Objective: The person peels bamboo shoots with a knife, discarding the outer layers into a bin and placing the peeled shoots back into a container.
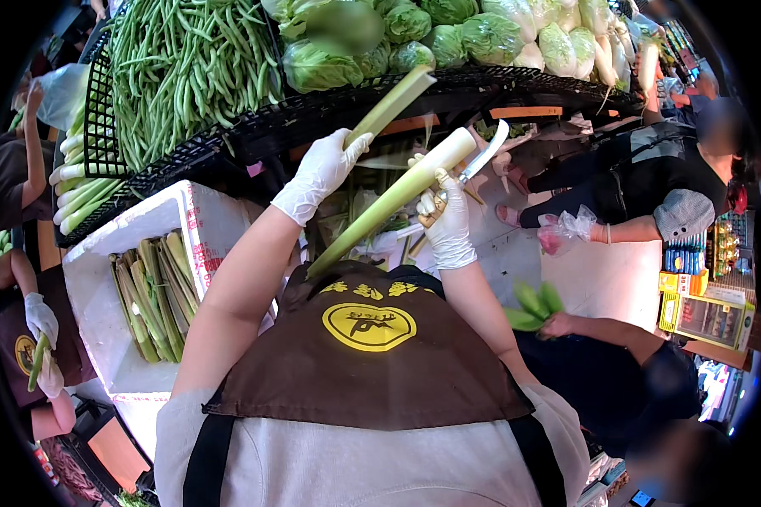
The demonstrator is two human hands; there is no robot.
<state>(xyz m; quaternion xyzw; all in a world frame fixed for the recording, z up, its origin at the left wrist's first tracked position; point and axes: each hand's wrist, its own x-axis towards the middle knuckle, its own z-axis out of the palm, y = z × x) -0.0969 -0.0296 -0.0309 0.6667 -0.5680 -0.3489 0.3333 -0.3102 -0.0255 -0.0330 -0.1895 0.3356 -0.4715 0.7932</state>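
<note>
My left hand [323,171], in a white glove, grips a strip of green outer sheath [390,104] that points up and to the right. My gloved right hand [442,209] holds a thick pale green-and-white vegetable stalk [399,193] and a knife with a curved blade [487,152]. The stalk lies slantwise, its white cut end up by the blade and its lower end against my brown apron [355,380]. The knife's handle is mostly hidden by my fingers. Left of my arms, a white foam box [127,383] holds several long unpeeled stalks [155,298].
Ahead stands a black mesh-edged display [380,89] with green beans [190,76], wrapped lettuces [491,38] and white radishes [648,66]. Two people are close on the right, one holding green produce [536,304]. A gloved co-worker [41,317] is at the left. Trimmings lie below my hands.
</note>
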